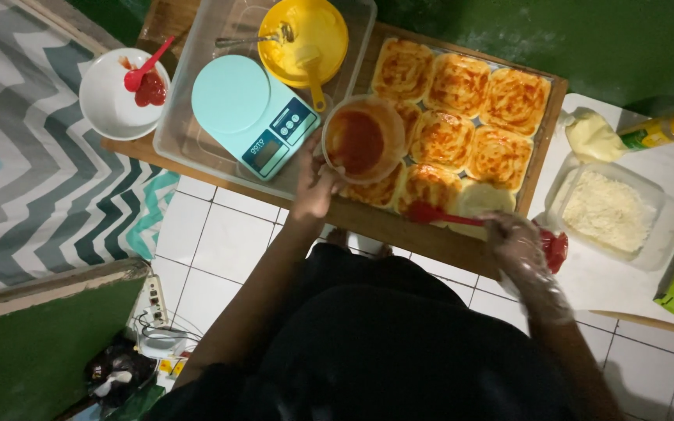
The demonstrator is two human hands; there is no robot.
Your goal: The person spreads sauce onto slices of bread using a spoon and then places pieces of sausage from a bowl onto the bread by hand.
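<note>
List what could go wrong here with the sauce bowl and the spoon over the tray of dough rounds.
1. The left hand holds the sauce bowl tilted above the sauced dough rounds; it may drip or tip onto them.
2. The right hand, in a thin plastic glove, grips the red spoon at the handle end; the grip could slip.
3. The tray sits near the table's front edge, so a nudge might shift it.

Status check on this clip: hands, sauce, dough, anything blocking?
Left hand grips sauce bowl above tray. Gloved right hand holds red spatula at the last plain dough round. Nothing blocking.
</note>
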